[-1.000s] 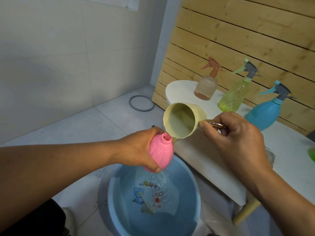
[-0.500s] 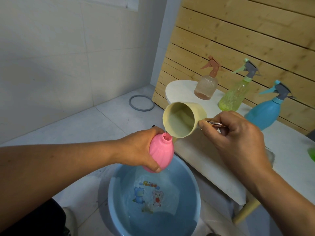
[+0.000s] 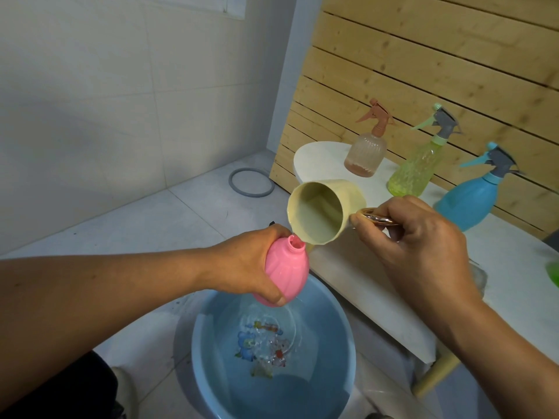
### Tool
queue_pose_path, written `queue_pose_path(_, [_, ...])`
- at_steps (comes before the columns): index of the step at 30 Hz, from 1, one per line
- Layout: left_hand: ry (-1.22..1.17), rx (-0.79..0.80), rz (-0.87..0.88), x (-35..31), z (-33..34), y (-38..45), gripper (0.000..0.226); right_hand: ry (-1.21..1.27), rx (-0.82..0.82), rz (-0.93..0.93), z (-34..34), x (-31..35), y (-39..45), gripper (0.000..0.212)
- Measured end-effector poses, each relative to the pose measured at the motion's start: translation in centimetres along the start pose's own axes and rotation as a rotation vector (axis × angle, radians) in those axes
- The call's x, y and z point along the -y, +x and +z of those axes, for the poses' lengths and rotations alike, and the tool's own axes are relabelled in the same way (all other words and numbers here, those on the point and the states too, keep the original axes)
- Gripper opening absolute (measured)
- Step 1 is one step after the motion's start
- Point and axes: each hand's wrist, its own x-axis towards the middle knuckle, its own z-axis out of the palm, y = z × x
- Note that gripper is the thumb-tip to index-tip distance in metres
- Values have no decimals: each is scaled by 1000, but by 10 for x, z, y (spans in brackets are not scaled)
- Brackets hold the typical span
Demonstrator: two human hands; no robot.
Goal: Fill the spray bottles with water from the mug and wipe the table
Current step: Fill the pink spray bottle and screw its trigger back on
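Pink bottle [image 3: 282, 272], capless, tilted, neck just under the lip of a tipped cream mug [image 3: 325, 211]. On the white table [image 3: 378, 285]: upright peach bottle [image 3: 365, 155], green bottle [image 3: 416, 172], blue bottle [image 3: 472, 202], triggers on.

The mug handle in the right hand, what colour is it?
Shiny rose-gold metal handle on a pale cream-yellow mug; head view.

Home bathroom or wash area. Pale tiled wall [image 3: 106, 101] and tiled floor [image 3: 169, 219], window frame [image 3: 233, 9] at 12 o'clock, grey rubber ring [image 3: 251, 186] on the floor. Blue basin [image 3: 338, 352] of water at 6 o'clock, white worktop [image 3: 514, 267] against wooden slat panel [image 3: 423, 62] at 2 o'clock.
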Motion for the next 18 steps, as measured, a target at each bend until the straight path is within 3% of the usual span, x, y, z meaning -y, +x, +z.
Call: queue_pose_path(18, [13,-6,3,1,0,0,94,-39,-21,-53,0,1,-1,29])
